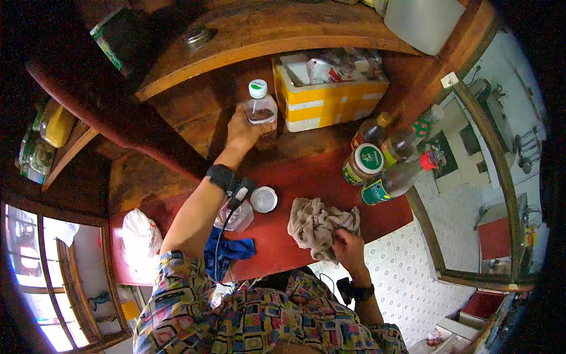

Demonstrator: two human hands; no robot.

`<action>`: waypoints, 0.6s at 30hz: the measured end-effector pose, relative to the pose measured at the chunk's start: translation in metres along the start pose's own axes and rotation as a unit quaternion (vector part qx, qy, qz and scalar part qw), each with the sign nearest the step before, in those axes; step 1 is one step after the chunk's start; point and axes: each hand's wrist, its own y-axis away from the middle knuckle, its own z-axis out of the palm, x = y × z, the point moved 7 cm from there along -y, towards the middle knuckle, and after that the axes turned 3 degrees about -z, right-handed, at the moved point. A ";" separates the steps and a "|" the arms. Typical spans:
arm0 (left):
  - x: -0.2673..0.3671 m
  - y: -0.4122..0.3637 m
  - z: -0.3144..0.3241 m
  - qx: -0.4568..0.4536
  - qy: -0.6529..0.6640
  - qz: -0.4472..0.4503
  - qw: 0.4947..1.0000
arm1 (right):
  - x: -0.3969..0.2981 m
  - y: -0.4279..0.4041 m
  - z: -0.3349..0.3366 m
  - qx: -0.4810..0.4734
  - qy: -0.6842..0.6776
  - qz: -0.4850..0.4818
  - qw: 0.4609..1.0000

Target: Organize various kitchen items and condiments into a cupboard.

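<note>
My left hand (243, 131) is wrapped around a clear plastic bottle (261, 108) with a white and green cap, upright at the back of the red surface (274, 239). Some dark contents show inside it. In my right hand (349, 248) is a bunched brown cloth (314, 225), held by its near right edge over the red surface. Under my left forearm stands a clear jar (236, 219), partly hidden by the wrist strap and cable. A round white lid (264, 199) lies beside that jar.
Behind stands a yellow-taped foam box (336, 106) holding plastic bags. At right cluster a green-lidded jar (365, 163), a red-capped bottle (398, 179) and other bottles. A blue cloth (232, 254) and a white plastic bag (140, 241) lie at left. A wooden shelf (283, 37) overhangs the back.
</note>
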 end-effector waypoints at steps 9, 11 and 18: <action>-0.040 -0.097 0.039 0.069 0.106 0.022 0.992 | 0.015 0.009 0.005 0.000 -0.013 0.022 1.000; -0.031 -0.106 0.049 0.095 0.084 0.077 0.989 | 0.024 0.014 0.005 0.008 -0.016 0.024 1.000; -0.044 -0.127 0.023 0.149 -0.002 0.030 0.988 | 0.002 0.002 0.007 -0.056 -0.017 0.074 0.996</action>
